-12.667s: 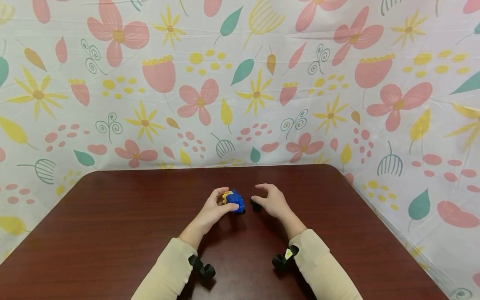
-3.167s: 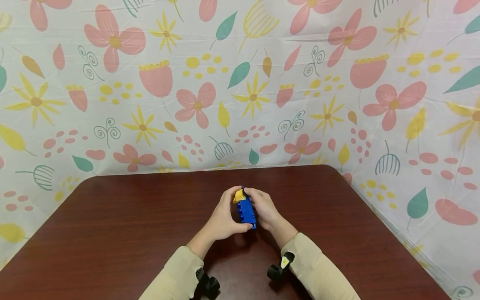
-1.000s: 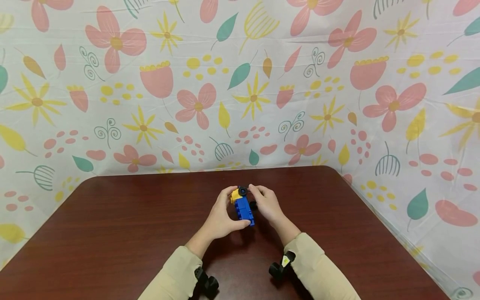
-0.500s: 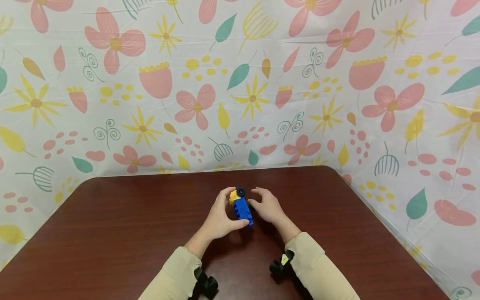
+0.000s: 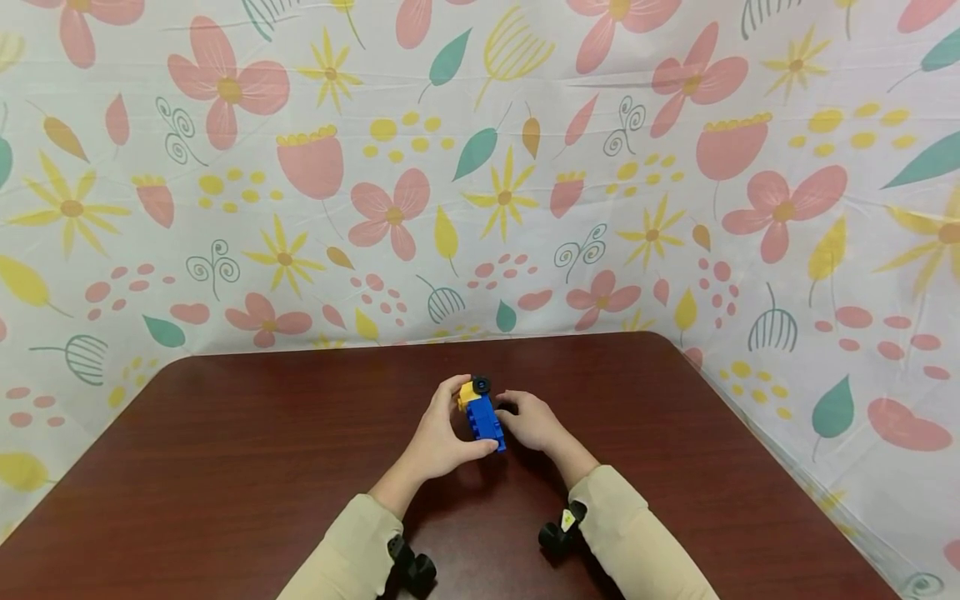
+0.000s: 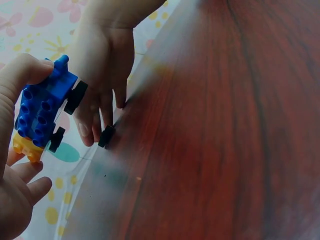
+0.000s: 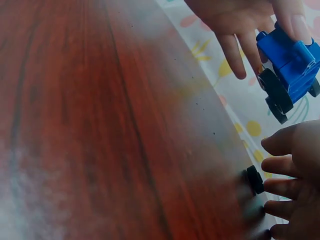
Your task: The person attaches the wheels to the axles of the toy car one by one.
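A person's left hand [image 5: 438, 437] grips a blue toy vehicle [image 5: 485, 419] lengthwise above the middle of a dark wooden table [image 5: 225, 467], thumb on its near end and fingers at the far end; a yellow piece [image 6: 27, 147] sits at that far end, and black wheels [image 6: 76, 98] are fitted along its sides. To the right, the right hand [image 5: 534, 422] reaches low, its fingers loosely bent and its grip partly spread; a loose black wheel [image 7: 255, 180] is on the tabletop just beside the fingertips, right of the vehicle; whether they touch it cannot be told. Beige sleeves [image 5: 341, 550] cover both forearms, with a black device [image 5: 414, 569] at each wrist; a white cloth [image 5: 525, 208] printed with pink, yellow and green flowers and leaves hangs beyond the table's far edge.
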Demonstrator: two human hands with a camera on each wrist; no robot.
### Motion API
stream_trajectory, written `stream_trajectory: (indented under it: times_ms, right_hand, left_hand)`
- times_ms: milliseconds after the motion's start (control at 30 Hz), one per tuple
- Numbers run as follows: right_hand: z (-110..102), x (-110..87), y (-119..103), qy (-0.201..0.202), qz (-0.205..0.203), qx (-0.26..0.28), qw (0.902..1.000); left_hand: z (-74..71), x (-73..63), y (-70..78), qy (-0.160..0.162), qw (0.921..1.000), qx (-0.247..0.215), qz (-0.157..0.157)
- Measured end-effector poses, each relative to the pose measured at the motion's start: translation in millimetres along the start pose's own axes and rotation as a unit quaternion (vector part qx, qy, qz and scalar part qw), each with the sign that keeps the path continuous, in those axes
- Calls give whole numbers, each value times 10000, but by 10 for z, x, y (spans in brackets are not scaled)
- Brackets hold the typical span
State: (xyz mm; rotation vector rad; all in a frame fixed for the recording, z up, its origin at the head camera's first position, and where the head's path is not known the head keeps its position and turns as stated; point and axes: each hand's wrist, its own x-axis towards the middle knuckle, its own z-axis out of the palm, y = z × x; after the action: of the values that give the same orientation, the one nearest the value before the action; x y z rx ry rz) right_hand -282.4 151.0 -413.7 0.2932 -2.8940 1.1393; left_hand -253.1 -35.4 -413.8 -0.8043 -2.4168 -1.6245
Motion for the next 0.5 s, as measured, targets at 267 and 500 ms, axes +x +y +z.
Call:
stream_trajectory:
  times_ms: [267,500]
  right_hand:
    - [9,19,17,-148,0,-344,9993]
    - [4,18,5,-111,-86,-587,9982]
  left_hand:
    - [-2,2,5,-44,10000,-81,-2]
    - [-7,-3,11,-32,10000,-79,-33]
